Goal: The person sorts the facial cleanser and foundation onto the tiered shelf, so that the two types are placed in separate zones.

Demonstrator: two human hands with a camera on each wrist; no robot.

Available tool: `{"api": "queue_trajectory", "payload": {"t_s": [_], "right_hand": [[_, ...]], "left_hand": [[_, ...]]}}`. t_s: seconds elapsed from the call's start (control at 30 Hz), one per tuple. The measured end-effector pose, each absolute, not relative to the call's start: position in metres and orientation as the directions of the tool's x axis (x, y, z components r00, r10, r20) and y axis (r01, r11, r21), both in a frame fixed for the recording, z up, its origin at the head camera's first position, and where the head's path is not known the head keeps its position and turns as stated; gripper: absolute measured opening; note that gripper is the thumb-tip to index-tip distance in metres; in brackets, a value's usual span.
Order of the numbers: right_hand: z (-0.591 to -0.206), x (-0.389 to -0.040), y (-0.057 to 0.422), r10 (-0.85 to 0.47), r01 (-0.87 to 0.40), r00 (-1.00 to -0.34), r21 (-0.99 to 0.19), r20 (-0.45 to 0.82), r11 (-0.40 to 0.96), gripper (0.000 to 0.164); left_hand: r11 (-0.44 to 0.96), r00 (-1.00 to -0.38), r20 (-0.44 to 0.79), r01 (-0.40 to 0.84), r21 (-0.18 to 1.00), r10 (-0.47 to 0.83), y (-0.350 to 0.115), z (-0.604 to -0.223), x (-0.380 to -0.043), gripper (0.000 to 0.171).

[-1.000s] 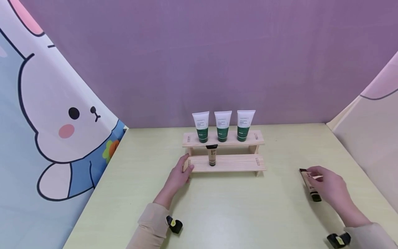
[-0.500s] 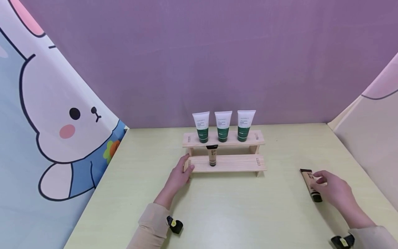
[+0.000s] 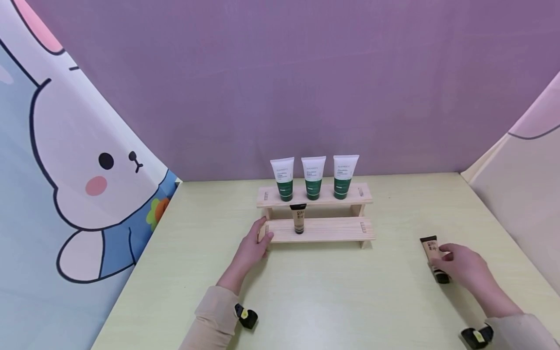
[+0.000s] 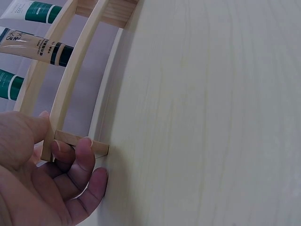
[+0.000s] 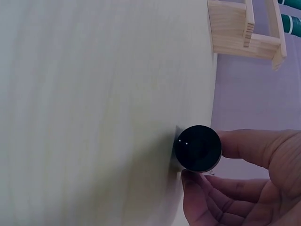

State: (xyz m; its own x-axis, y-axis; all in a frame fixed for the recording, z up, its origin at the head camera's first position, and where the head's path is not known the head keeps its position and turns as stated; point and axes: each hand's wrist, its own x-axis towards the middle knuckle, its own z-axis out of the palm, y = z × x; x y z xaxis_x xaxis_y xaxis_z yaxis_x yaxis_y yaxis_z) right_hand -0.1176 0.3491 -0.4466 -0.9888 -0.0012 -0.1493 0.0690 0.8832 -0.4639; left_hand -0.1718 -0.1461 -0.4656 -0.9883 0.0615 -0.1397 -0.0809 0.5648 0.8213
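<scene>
At the lower step's left end, my left hand (image 3: pixel 251 246) grips the two-step wooden shelf (image 3: pixel 330 234). In the left wrist view its thumb and curled fingers (image 4: pixel 84 157) close round the end of the board. My right hand (image 3: pixel 465 265) pinches a beige squeeze tube (image 3: pixel 430 247) with a black cap, at the right of the table. The tube lies slanted, with its cap toward me. Seen from the right wrist, the round cap (image 5: pixel 198 148) sits between thumb and fingers, close over the tabletop. Another beige tube (image 3: pixel 299 221) stands on its cap on the lower step.
On the upper step stand three white-and-green tubes (image 3: pixel 312 177) in a row. The pale wood-grain table (image 3: pixel 341 296) spreads between the hands. A purple cloth (image 3: pixel 306 87) rises behind the table, and a rabbit-print cloth (image 3: pixel 87 160) hangs at the left.
My right hand first shifts slightly right along the tube, then back left, its fingers now closing on the tube's side. The tube has turned a little. My left hand stays on the shelf.
</scene>
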Motion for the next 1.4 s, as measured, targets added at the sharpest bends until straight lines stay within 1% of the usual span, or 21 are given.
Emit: {"api": "queue_trajectory", "payload": {"t_s": [0.13, 0.3, 0.5, 0.63, 0.8, 1.03, 1.4], "right_hand": [[-0.447, -0.120, 0.348, -0.016, 0.061, -0.986, -0.444, -0.167, 0.894, 0.059], [-0.447, -0.120, 0.347, -0.015, 0.072, -0.982, -0.450, -0.188, 0.890, 0.060], [-0.449, -0.120, 0.346, -0.007, 0.078, -0.983, -0.456, -0.181, 0.887, 0.055], [-0.448, -0.119, 0.343, -0.008, 0.063, -0.989, -0.462, -0.150, 0.885, 0.051], [-0.443, -0.116, 0.334, -0.023, 0.029, -0.995, -0.498, -0.099, 0.867, 0.047], [-0.436, -0.117, 0.319, -0.036, 0.001, -0.998, -0.537, -0.058, 0.843, 0.046], [-0.426, -0.121, 0.300, -0.059, -0.061, -0.998, -0.560, 0.022, 0.826, 0.044]], "left_hand": [[0.560, -0.988, -0.139, -0.080, 0.825, 0.063, -0.147, -0.466, -0.172, 0.057], [0.558, -0.988, -0.139, -0.081, 0.826, 0.062, -0.148, -0.467, -0.173, 0.057], [0.555, -0.988, -0.139, -0.080, 0.828, 0.065, -0.148, -0.466, -0.172, 0.057], [0.555, -0.988, -0.137, -0.079, 0.828, 0.064, -0.147, -0.465, -0.172, 0.056], [0.555, -0.989, -0.134, -0.077, 0.828, 0.063, -0.146, -0.465, -0.173, 0.056], [0.552, -0.989, -0.136, -0.078, 0.830, 0.065, -0.146, -0.465, -0.172, 0.056], [0.549, -0.989, -0.136, -0.079, 0.832, 0.064, -0.147, -0.466, -0.172, 0.056]]}}
